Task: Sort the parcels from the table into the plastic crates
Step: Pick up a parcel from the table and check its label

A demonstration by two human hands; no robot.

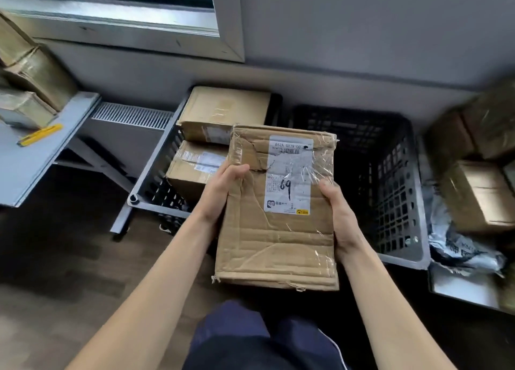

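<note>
A flat brown cardboard parcel (276,247) with a white shipping label marked "69" is held in front of me, above the floor. My left hand (223,191) grips its left edge and my right hand (340,216) grips its right edge. Behind it on the floor stand three crates. The left grey crate (156,180) holds two cardboard boxes (223,113). The middle dark crate (395,202) shows no parcels inside. The right crate (459,286) holds boxes (479,197) and a grey plastic mailer bag (459,247).
A grey table (33,158) at the left carries several blurred parcels (28,91) and a yellow utility knife (40,135). A wall with a window frame and a radiator grille (131,116) lies behind the crates. Dark wooden floor lies beneath.
</note>
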